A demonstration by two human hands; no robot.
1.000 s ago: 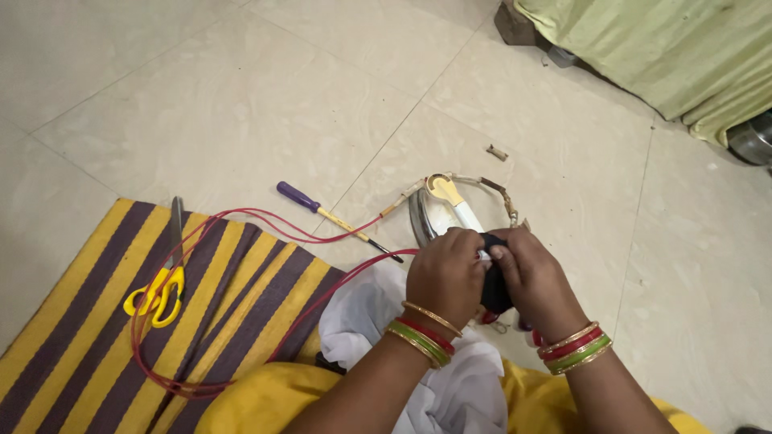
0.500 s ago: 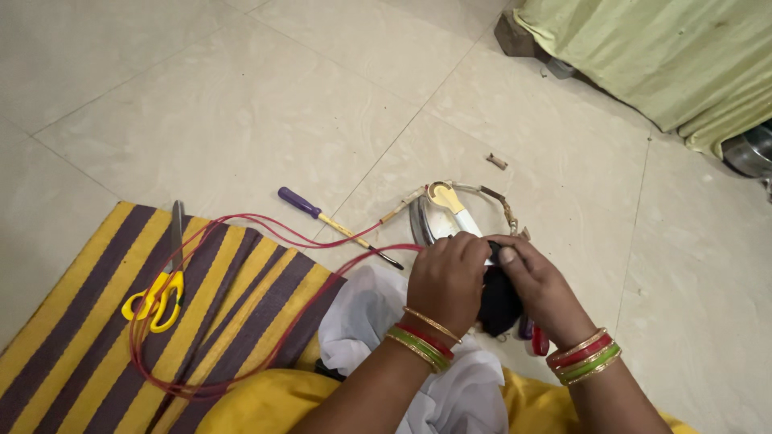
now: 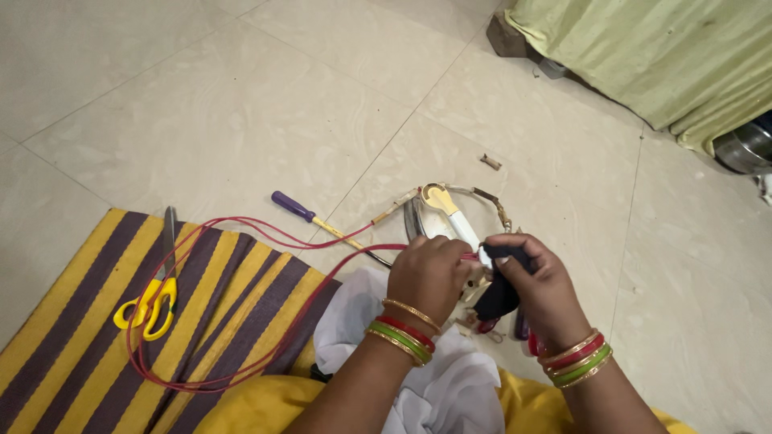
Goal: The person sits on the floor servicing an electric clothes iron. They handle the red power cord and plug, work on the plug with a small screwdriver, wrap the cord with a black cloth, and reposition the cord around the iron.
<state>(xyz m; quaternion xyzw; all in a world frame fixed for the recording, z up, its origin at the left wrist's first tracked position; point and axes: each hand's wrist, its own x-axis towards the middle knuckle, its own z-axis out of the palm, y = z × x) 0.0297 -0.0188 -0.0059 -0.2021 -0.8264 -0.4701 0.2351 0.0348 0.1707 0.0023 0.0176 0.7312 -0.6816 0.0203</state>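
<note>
Sitting on pale floor tiles (image 3: 241, 104) beside a striped mat (image 3: 88, 354), my left hand (image 3: 429, 273) and right hand (image 3: 540, 281) both grip a black part (image 3: 498, 293) above the opened iron (image 3: 438, 213)

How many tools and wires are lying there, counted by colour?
Yellow: 1, the scissors on the striped mat
Purple: 1, the screwdriver on the floor
Red: 1, the looped wire running to the left hand
Black: 1, the piece in the right hand
Total: 4
</note>
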